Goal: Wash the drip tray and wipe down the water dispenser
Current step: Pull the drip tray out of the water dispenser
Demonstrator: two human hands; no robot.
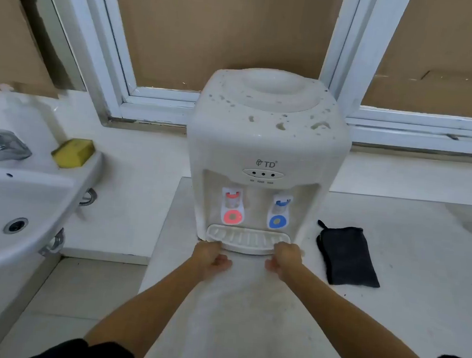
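A white tabletop water dispenser (266, 141) stands on the counter, its top spotted with dirty stains. It has a red tap (233, 207) and a blue tap (279, 212). The ribbed white drip tray (248, 238) sits in its slot at the dispenser's base. My left hand (210, 258) grips the tray's left front corner with curled fingers. My right hand (286, 259) grips the right front corner the same way.
A dark folded cloth (346, 255) lies on the white counter (389, 306) to the right of the dispenser. A white sink (11, 216) with a chrome faucet (2, 147) is at the left, with a yellow sponge (73, 153) on its rim. Window frames stand behind.
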